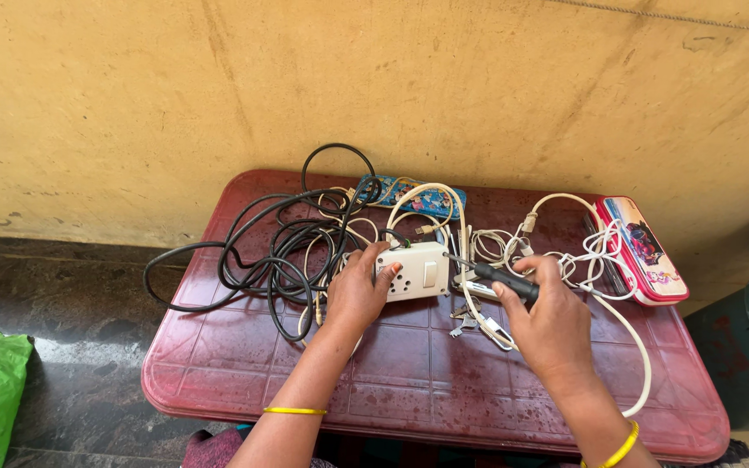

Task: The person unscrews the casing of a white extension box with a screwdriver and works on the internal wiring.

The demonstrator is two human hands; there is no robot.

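At table centre: both hands work on one socket box, cables spread around it.
Left hand (359,290): fingers curled over the left end of the socket box, pressing it flat so it cannot slide.
Right hand (550,322): closed around a screwdriver, grip near the handle's rear, shaft aimed at the box's right side.
Socket box (415,270): cream moulded plastic, rectangular, rounded corners; round pin holes and a rocker switch on its top face.
Screwdriver (500,278): dark handle, thin metal shaft, held nearly level; whether the tip touches the box cannot be told.
White cords (565,260): smooth, thin, loosely tangled right of the box.
Black cable (275,251): thick, rubbery, coiled left of the box.
Pencil cases: red one (643,251) at right edge, blue one (413,198) behind the cords.
Table (409,373): maroon plastic, glossy, tile-grid embossing.
Wall (218,78): yellow plaster, scuffed.
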